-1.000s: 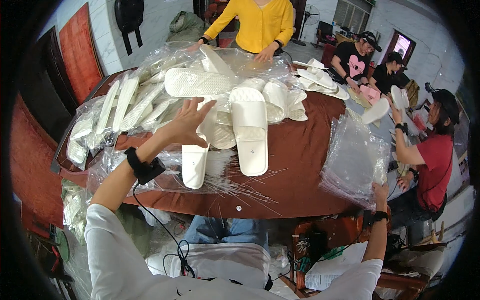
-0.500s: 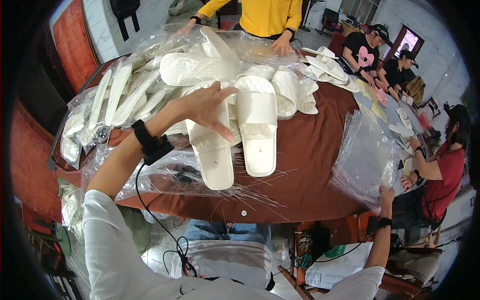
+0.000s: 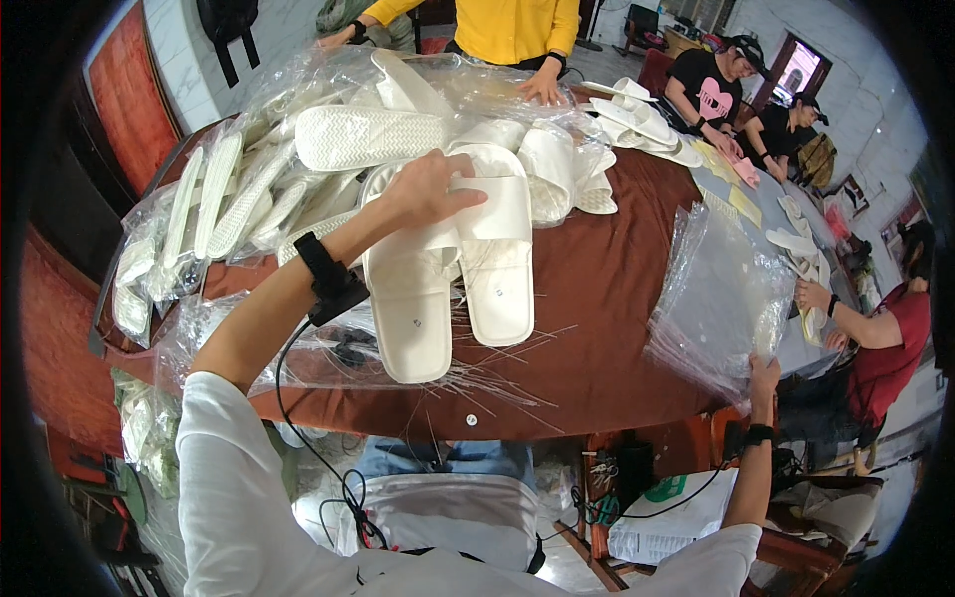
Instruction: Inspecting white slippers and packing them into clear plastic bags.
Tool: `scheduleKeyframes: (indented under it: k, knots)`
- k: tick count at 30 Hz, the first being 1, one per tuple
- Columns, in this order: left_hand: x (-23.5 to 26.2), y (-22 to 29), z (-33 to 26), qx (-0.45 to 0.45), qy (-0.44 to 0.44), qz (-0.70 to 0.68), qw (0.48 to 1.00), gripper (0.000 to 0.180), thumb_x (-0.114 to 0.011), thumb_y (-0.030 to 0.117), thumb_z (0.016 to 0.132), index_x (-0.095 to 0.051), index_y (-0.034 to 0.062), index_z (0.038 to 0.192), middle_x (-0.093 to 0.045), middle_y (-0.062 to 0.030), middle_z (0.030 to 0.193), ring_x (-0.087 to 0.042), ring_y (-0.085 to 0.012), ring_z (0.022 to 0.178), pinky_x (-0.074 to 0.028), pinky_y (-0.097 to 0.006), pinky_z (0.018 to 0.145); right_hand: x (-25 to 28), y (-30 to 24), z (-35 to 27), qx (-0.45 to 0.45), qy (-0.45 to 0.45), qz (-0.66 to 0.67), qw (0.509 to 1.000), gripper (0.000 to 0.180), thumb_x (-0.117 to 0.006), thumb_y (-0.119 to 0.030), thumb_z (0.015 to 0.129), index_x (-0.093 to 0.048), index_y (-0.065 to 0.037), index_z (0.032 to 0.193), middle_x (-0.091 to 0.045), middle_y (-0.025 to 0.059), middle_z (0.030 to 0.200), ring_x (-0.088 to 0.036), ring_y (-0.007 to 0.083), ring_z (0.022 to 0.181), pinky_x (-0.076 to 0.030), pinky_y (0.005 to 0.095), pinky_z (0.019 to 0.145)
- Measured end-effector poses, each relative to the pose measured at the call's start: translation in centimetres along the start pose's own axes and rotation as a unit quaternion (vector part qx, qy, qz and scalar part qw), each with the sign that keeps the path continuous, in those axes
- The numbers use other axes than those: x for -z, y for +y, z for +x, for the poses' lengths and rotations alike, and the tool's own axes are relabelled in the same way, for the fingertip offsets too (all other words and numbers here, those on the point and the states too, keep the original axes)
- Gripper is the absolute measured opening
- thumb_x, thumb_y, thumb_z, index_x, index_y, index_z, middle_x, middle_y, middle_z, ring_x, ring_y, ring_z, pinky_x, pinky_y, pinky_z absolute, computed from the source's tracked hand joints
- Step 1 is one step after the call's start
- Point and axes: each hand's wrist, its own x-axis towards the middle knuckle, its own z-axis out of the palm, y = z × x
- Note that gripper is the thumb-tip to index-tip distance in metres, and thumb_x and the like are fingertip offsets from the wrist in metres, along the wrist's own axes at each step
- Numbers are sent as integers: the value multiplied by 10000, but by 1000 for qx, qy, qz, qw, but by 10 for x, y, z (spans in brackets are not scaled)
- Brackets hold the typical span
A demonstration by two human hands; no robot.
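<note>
Two white slippers lie side by side on the brown cloth, heels toward me: a left slipper (image 3: 413, 323) and a right slipper (image 3: 500, 289). My left hand (image 3: 428, 191) is over their straps from the left, its fingers bent and thumb reaching across to the right slipper's strap. Its fingertips are partly hidden, but it appears to grip both straps. At the table's right edge, my right hand (image 3: 764, 376) pinches the near corner of a stack of clear plastic bags (image 3: 696, 308). Both wrists wear black bands.
Bagged white slippers (image 3: 234, 194) pile up across the left and far table. Thin wire ties (image 3: 497, 383) lie scattered near the front edge, beside a clear plastic sheet (image 3: 288, 343). A person in yellow (image 3: 512, 30) touches the pile; other people work at a grey table (image 3: 791, 254) on the right.
My left hand has moved right and away from me, closing over the straps. The two slippers lie closer together at the straps. My right hand stays on the bags. The view has shifted slightly.
</note>
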Motion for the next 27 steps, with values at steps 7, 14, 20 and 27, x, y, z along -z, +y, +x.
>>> scheduleKeyframes:
  k: [7, 14, 20, 27]
  knots:
    - [16, -1, -1, 12, -6, -40, 999, 384, -697, 440, 838, -658, 69, 925, -593, -88, 766, -579, -227, 705, -460, -359, 650, -19, -32, -17, 33, 11, 2, 999, 369, -723, -167, 775, -620, 119, 983, -669, 200, 906, -624, 276, 805, -491, 387, 736]
    - [31, 57, 5, -81, -4, -115, 990, 299, -727, 333, 845, -636, 48, 832, -600, -65, 744, -571, -183, 712, -461, -345, 654, 7, -8, -8, 27, -51, -59, 997, 370, -669, -157, 813, -589, 101, 1065, -676, 182, 925, -628, 262, 815, -498, 413, 771]
    - [55, 110, -17, -101, -39, -186, 977, 203, -710, 196, 892, -582, 69, 799, -490, 56, 767, -431, -56, 718, -378, -225, 645, -40, -90, -58, 18, 112, -100, 988, 370, -677, -222, 789, -615, 53, 1029, -663, 272, 931, -644, 427, 880, -504, 460, 787]
    - [-9, 160, 4, -84, -141, -324, 932, 271, -694, 322, 896, -619, 71, 825, -540, 40, 771, -478, -73, 778, -402, -248, 686, -23, -90, -69, 37, 99, 3, 994, 426, -653, -255, 827, -560, 22, 1137, -664, 256, 969, -637, 436, 918, -502, 457, 798]
